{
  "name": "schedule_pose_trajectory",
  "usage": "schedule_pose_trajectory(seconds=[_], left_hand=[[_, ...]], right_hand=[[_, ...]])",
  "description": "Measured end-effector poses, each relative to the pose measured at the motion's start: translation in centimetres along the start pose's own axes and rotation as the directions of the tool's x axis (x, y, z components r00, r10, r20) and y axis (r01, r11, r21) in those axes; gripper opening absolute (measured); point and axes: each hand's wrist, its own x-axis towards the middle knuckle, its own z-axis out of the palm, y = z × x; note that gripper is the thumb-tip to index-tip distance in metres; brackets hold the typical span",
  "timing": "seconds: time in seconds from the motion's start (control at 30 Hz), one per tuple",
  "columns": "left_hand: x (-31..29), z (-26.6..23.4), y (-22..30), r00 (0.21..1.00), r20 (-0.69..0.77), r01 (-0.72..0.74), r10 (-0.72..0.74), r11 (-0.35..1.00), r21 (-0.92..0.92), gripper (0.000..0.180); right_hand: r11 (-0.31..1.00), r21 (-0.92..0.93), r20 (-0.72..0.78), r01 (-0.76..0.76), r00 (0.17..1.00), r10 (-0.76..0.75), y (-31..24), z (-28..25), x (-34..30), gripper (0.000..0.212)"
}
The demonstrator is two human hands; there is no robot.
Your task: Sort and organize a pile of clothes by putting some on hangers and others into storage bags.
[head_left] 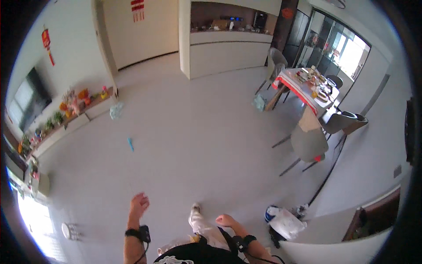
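Observation:
My left hand is held out over the grey floor, its fingers loosely curled in, and I see nothing in it. My right hand hangs in front of my body, closed like a fist, and nothing shows in it. Both hands are apart from any object. A dark band with a small box sits on each wrist. Between the hands one of my legs, in pale trousers, is stepping forward. Ahead and to the left, a slim light-blue object lies on the floor; its kind is too small to tell.
On the left runs a low cabinet with plants and toys, a pale plastic bag beside it. A cluttered dining table and grey chairs stand at the right. Bags lie near right; a white round stool stands near left.

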Motion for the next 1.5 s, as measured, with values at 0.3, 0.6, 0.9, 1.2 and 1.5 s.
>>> schedule_pose_trajectory(seconds=[0.3, 0.6, 0.9, 1.2, 1.5], left_hand=[[9.3, -1.4, -0.8, 0.694, -0.565, 0.448, -0.446, 0.882, -0.145, 0.012], [44.1, 8.3, 7.7, 0.937, 0.0, 0.31, -0.349, 0.834, 0.456, 0.029], [85.7, 62.9, 15.9, 0.986, 0.105, 0.044, -0.132, 0.803, 0.594, 0.02], [101.2, 82.6, 10.0, 0.802, 0.204, 0.073, -0.561, 0.43, 0.9, 0.033], [109.7, 83.8, 10.1, 0.823, -0.292, 0.528, -0.487, 0.466, 0.71, 0.014]], right_hand=[[0.985, 0.16, -0.327, 0.065, 0.945, -0.009, -9.0, -23.5, 20.9, 0.026], [0.914, 0.023, -0.144, -0.405, 0.903, 0.404, 4.5, -40.6, 31.5, 0.031], [0.75, 0.491, -0.309, -0.443, 0.716, 0.626, 11.0, -59.8, 38.6, 0.031], [0.734, 0.52, -0.304, -0.437, 0.709, 0.637, 19.9, -84.6, 49.5, 0.033], [0.821, 0.522, -0.49, -0.231, 0.707, 0.51, 28.8, -108.9, 56.6, 0.032]])
